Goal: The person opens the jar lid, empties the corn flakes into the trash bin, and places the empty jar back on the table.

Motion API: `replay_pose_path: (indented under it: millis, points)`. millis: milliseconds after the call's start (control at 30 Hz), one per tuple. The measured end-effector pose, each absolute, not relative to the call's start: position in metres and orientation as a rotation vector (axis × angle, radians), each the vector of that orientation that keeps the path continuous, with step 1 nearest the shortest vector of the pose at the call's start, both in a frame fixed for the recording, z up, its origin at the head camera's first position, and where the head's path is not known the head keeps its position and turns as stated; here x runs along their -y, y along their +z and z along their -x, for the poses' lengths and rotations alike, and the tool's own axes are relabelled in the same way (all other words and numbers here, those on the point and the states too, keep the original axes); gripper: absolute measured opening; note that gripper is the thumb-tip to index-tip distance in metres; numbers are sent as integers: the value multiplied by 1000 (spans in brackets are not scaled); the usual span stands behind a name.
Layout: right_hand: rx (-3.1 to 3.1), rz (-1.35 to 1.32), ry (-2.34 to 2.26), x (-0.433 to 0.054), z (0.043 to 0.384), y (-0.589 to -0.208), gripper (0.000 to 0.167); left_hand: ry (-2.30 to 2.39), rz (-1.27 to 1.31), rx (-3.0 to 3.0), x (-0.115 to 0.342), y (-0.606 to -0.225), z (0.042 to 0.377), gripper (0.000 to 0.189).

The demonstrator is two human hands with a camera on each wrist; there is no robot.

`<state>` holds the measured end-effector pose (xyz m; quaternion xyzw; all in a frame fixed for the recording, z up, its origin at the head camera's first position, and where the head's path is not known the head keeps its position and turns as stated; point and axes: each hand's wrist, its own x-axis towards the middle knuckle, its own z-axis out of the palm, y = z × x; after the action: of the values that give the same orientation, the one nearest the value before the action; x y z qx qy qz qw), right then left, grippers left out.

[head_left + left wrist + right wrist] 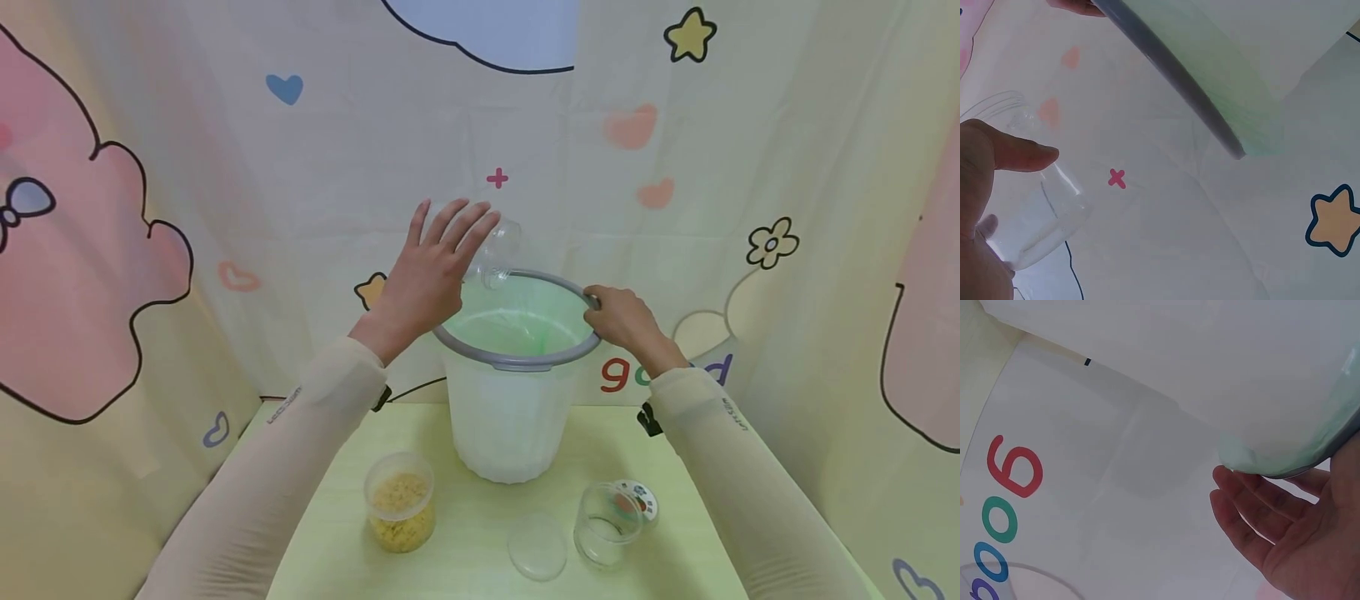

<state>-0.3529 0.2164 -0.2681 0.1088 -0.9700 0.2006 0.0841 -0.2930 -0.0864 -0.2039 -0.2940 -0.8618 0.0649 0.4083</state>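
Note:
My left hand [431, 279] grips a clear plastic jar [504, 250], tilted with its threaded mouth low, above the far left part of a white trash bin [510, 417]. In the left wrist view the thumb lies along the side of the jar [1063, 219], which looks see-through with nothing visible in it. A pale green bag [487, 333] lines the bin and is folded over under its grey rim ring [525, 362]. My right hand [626, 317] holds the rim on the right, its fingers curled beneath the edge in the right wrist view.
On the pale table stand a clear tub of yellow crumbly bits [401, 517] at front left and an uncovered clear jar [596, 546] at front right. Between them lies a clear round lid [537, 546]. A printed white lid [641, 500] sits behind the jar. Printed cloth encloses the table.

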Motion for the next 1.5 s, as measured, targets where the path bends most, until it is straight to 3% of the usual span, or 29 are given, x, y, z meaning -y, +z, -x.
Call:
replay_pose_path:
  millis: [267,733,1500]
  points:
    - [2858,-326,624,-216,349,-267,54,98,733,2158,89,-208,289,78]
    - [2730,-376,637,-220,336,-262,58,1,719,2122,102,-219,278,86]
    - [2517,-588,597,-209,283,-260,67,-209,772,1966,112,-243,258,87]
